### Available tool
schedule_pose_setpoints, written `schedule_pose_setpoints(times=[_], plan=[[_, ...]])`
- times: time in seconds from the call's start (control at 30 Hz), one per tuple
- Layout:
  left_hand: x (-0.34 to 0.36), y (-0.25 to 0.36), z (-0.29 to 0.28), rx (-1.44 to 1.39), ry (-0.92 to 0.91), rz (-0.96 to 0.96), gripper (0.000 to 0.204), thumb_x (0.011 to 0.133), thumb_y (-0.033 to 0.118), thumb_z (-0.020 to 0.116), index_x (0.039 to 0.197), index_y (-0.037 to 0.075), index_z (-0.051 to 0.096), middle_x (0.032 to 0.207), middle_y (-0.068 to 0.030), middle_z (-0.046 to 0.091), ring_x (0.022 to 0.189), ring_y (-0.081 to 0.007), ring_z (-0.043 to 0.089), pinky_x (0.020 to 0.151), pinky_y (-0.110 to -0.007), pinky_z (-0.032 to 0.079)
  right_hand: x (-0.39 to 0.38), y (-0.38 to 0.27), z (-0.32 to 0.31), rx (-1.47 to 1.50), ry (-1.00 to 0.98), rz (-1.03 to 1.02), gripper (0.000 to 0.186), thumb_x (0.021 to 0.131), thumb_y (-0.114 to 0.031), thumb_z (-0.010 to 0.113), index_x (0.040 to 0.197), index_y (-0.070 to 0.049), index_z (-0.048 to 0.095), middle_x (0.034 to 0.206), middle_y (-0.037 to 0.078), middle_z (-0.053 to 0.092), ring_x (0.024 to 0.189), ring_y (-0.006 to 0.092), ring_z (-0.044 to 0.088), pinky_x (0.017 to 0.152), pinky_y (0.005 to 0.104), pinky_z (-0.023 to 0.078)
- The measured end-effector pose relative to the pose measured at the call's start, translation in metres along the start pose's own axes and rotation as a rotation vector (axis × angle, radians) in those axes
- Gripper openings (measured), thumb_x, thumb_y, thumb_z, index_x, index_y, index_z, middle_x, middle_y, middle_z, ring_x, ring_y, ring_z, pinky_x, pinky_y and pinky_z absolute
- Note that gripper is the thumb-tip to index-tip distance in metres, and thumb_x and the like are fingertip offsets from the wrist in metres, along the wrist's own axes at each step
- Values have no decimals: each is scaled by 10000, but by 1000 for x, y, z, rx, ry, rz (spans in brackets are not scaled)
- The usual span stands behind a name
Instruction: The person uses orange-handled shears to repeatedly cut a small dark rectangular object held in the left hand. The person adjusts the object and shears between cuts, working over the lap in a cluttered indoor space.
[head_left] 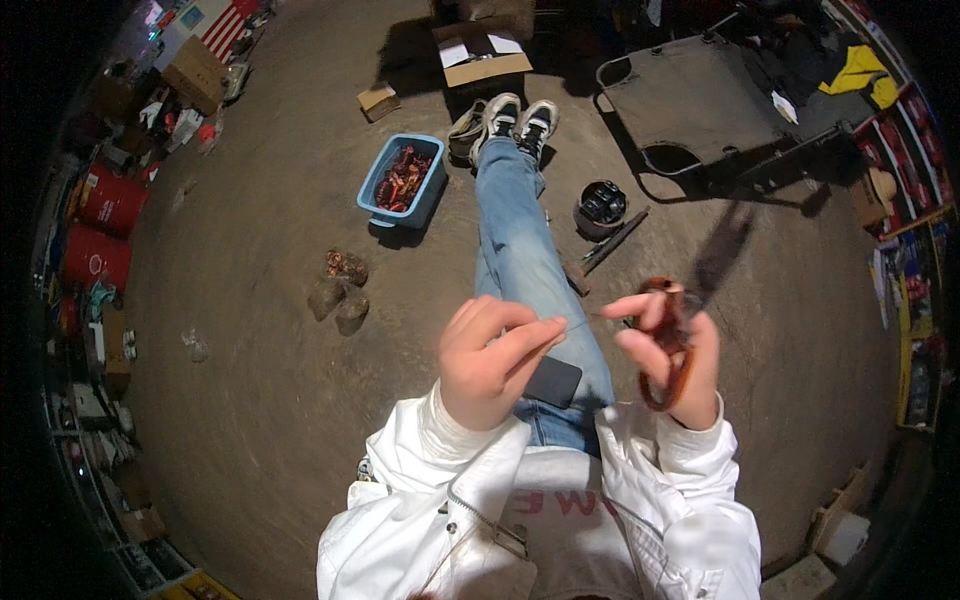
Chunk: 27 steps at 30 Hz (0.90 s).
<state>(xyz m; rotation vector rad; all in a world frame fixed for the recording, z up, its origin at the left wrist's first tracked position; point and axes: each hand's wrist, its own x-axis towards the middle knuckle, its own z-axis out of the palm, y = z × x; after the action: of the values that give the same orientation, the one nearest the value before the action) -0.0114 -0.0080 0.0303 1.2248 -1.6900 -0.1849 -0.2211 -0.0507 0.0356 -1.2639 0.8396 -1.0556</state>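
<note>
My left hand is closed in a pinch, with a thin wire between thumb and forefinger above my lap. To its right, my right hand grips a reddish-brown looped bundle, which looks like coiled copper wire, with a darker part near the top that I cannot make out. The fingers of that hand are curled, the upper ones pointing toward the left hand. A dark flat rectangle like a phone lies on my jeans under the hands.
A blue tub of coppery coils, lumpy bags, a black pot and a hammer-like tool surround my legs. Beyond are cardboard boxes, a folding cot, red drums and crowded shelves.
</note>
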Motion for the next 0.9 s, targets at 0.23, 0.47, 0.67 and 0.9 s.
schedule_pose_setpoints(times=[0.23,0.47,0.67,0.9], plan=[[-5,8,-4,-100,56,-82,258,663,8,816,906,74,757,771,-39,613,664,-185,568,564,-295,432,7,-1,28,125,-76,98,187,829,-20,744,906,-32,574,957,53,675,782,64,585,698,208,462],[-4,7,-5,-185,65,-89,243,662,0,826,886,58,750,786,-50,614,672,-166,571,559,-280,434,6,-4,26,166,-167,112,195,827,-11,743,885,-35,559,931,58,654,841,89,590,752,242,462],[-6,10,-12,-187,112,-201,247,654,-31,822,877,45,747,830,-61,621,682,-157,570,566,-274,440,0,-3,24,216,-145,58,206,828,22,711,889,-48,527,961,86,632,881,126,595,800,277,477],[-7,11,-16,-141,147,-193,254,645,-56,814,868,43,746,795,-55,584,677,-154,552,578,-257,428,-1,-5,21,177,-154,29,210,829,18,706,896,-51,519,967,89,635,886,125,596,801,281,485]])
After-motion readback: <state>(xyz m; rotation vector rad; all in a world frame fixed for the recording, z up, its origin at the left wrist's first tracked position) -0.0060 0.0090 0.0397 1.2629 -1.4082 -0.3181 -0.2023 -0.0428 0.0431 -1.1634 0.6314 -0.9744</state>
